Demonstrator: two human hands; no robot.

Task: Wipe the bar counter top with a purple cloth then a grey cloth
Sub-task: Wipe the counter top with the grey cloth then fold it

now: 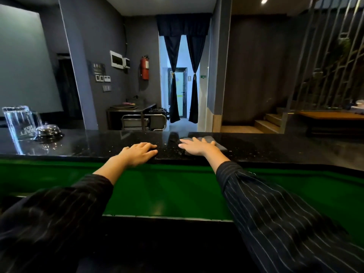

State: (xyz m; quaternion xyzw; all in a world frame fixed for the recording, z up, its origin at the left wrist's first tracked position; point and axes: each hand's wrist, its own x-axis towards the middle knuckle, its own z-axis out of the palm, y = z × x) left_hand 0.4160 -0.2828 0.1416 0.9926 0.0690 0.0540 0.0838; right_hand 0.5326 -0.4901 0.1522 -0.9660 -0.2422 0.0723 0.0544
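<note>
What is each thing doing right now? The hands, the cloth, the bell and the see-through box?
left hand: flat on the counter, empty
right hand: spread flat, pressing on the cloth
grey cloth: lying flat on the counter under the right hand
bar counter top: black, shiny, speckled
bell: standing upright, untouched
clear box: upright beside the bell
curtains: tied back, doorway open

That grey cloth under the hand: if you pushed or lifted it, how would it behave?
The grey cloth lies flat and thin under the right hand, so it would probably droop when lifted. The counter top looks glossy, so it should slide easily, perhaps bunching at its free edge.
</note>
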